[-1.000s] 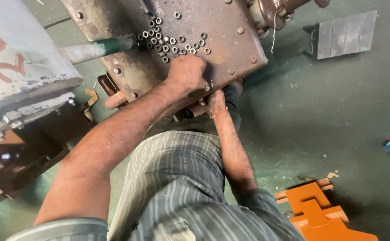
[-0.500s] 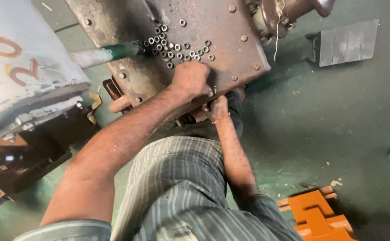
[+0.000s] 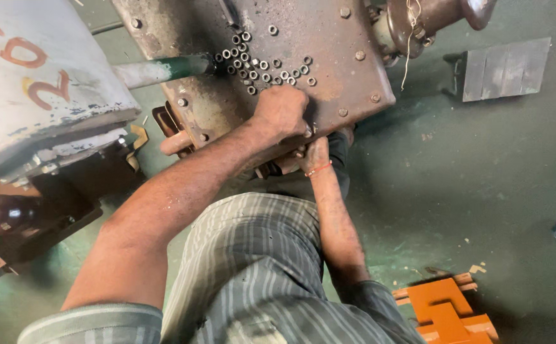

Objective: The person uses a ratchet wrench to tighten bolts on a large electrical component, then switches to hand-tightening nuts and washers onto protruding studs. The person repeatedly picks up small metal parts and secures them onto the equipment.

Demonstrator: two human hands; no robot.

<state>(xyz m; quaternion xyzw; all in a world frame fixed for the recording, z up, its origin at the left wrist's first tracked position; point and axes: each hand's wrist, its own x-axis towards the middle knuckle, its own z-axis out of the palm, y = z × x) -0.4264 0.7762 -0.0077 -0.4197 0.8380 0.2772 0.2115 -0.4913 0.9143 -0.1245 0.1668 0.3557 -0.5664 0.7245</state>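
Observation:
A rusty brown metal housing (image 3: 329, 44) with bolts along its rim fills the top middle. Several loose steel nuts (image 3: 259, 64) lie in a heap on its flat plate. My left hand (image 3: 283, 111) rests on the plate's near edge, fingers curled tight around a small dark part there. My right hand (image 3: 308, 156), with a red thread on its wrist, reaches under that same edge. Its fingers are hidden beneath the housing. My striped shirt (image 3: 252, 274) fills the bottom.
A big grey-white machine body (image 3: 29, 76) with red paint marks stands at the left, and a green-tipped rod (image 3: 163, 69) runs from it to the housing. Orange metal brackets (image 3: 447, 312) lie on the green floor (image 3: 482, 191) at bottom right. A grey plate (image 3: 507, 67) lies top right.
Both hands stay at the housing's near edge. The view has drifted a little, so the housing sits slightly higher in the picture.

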